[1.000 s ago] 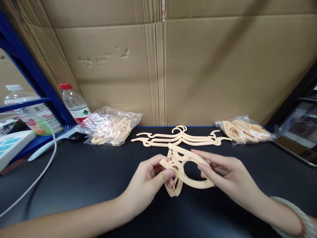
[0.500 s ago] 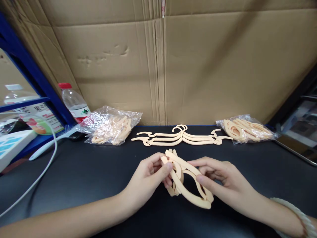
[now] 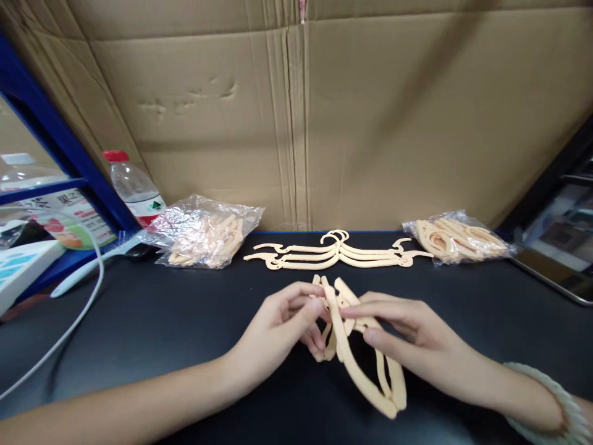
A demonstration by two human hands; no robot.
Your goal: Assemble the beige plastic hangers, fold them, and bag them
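Note:
Between my hands is a folded beige plastic hanger (image 3: 359,369), its long arms angled down to the right. My left hand (image 3: 293,315) pinches the upper left end, thumb in front and fingers behind. There, more folded beige pieces (image 3: 330,346) hang under the fingers; whether they belong to the same hanger I cannot tell. My right hand (image 3: 407,327) grips the right-hand arms, its index finger reaching in between them and the thumb on the outer side. Beyond my hands, several unfolded beige hangers (image 3: 306,257) lie stacked flat on the black table, hooks toward the back.
Clear plastic bags of folded hangers lie at the back left (image 3: 204,238) and back right (image 3: 463,240). A red-capped bottle (image 3: 134,185), a white cable (image 3: 88,309) and a blue frame (image 3: 69,148) stand left. A tablet-like device (image 3: 556,272) is at right. Cardboard (image 3: 417,111) walls the back.
The hanger's arms have swung further downward and spread apart at the top. My right index finger has moved inward between them, while my left hand stays nearly in place.

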